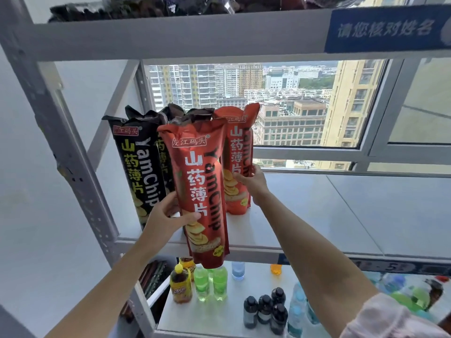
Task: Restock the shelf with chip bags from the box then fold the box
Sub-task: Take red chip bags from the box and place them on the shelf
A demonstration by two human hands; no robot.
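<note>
A: Item, red chip bag (205, 191)?
B: Upright, at the shelf (305, 215) front edge; left hand (168, 215) grip curled round its lower half.
A: Second red bag (238, 162)?
B: Standing on the shelf, right hand (251, 182) grip clasping it. Black chip bags (139, 167) stand left.

Single head-worn view, wide-angle, set close before the shelf unit (170, 37). It faces forward and slightly down. The window (292, 106) lies far behind; both forearms enter from the near edge.
</note>
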